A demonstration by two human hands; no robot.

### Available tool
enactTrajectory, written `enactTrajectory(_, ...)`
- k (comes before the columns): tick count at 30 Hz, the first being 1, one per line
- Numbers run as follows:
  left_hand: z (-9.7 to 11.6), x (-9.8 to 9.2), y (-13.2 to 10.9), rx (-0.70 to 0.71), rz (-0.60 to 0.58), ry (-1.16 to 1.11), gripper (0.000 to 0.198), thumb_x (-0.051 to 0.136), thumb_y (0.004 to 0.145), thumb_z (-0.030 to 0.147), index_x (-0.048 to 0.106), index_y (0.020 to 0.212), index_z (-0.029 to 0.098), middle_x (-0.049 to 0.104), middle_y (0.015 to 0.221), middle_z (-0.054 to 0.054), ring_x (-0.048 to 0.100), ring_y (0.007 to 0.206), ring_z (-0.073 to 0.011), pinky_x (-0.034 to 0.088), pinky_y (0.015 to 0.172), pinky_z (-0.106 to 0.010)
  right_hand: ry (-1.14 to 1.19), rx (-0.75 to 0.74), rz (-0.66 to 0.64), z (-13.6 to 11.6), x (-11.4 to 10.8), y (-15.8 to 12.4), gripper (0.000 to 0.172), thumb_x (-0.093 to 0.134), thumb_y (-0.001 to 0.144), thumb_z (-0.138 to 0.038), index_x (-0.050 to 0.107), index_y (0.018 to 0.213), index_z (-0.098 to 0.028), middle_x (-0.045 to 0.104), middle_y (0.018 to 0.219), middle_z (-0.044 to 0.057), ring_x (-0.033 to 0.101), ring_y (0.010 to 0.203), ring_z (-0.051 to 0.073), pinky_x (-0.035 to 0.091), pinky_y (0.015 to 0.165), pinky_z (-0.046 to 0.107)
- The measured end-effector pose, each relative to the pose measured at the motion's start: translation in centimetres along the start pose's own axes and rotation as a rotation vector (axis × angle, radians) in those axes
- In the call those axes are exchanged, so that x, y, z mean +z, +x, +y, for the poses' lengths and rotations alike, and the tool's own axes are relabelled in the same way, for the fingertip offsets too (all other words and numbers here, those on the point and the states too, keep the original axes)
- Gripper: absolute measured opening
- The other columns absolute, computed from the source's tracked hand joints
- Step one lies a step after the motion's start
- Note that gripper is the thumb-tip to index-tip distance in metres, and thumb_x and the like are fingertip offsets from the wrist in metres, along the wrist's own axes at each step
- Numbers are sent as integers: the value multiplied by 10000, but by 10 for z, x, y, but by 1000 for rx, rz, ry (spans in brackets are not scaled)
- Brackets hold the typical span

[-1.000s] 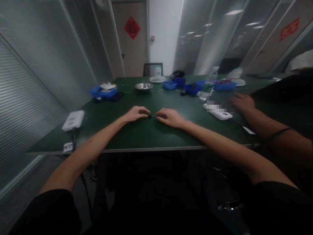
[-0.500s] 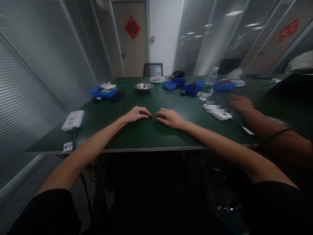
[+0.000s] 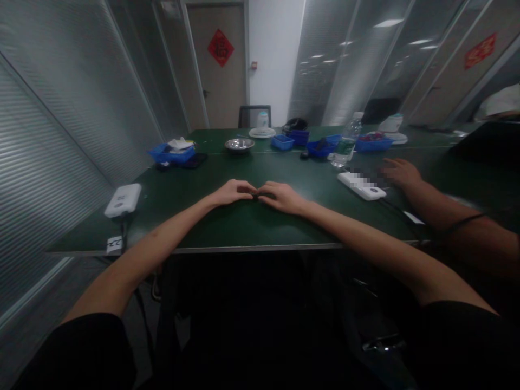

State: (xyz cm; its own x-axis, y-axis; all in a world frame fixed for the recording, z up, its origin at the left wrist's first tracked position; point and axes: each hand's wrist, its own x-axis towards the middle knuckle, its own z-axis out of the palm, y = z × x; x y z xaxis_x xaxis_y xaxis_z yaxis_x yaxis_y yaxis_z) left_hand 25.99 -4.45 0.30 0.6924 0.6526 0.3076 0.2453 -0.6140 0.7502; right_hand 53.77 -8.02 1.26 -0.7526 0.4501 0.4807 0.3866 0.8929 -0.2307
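Note:
Over the green table, my left hand [image 3: 232, 193] and my right hand [image 3: 283, 197] meet fingertip to fingertip. A small dark piece [image 3: 255, 195] shows between them, too small and blurred to name. The left thumb and fingers are pinched on its left end. My right fingers are closed at its other side and cover what they hold, if anything.
Behind my hands is a shiny metal bowl [image 3: 239, 144]. Blue trays [image 3: 173, 154] stand left and right, with a water bottle [image 3: 347, 142] on the right. White boxes [image 3: 123, 200] with cables lie either side. A co-worker's hand [image 3: 402, 172] rests at the right.
My left hand has moved slightly right and closed the gap to my right hand. The dark piece has moved right with it and is now mostly covered by fingers.

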Motion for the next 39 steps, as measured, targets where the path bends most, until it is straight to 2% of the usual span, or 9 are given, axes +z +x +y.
enactTrajectory(6,-1,-4,-2,-29,33,103,478,791,897,381,743,1312,150,738,1113,-107,670,965,-214,526,873,-348,21,45,109,2,-1,0,279,568,1044,-358,716,1214,-194,716,1104,98,667,960,225,504,862,350)
enactTrajectory(11,-1,-5,-2,-44,23,93,510,787,893,351,716,1354,143,723,1112,-111,662,985,-212,522,880,-350,-1,37,46,-3,-3,-1,260,596,1020,-350,748,1169,-200,715,1059,79,648,885,201,475,813,322)
enactTrajectory(26,5,-3,0,-77,16,87,473,768,871,278,728,1323,141,718,1096,-106,656,981,-220,522,893,-368,-8,139,85,-2,-7,-2,221,644,937,-309,782,1079,-211,739,1015,62,673,875,211,473,803,317)
enactTrajectory(39,4,-7,-1,-6,-35,130,284,738,919,287,809,1173,181,718,1140,-102,668,1037,-235,520,954,-386,-16,122,82,-1,-7,-4,215,645,944,-308,777,1079,-205,733,1016,56,669,868,202,477,802,312)
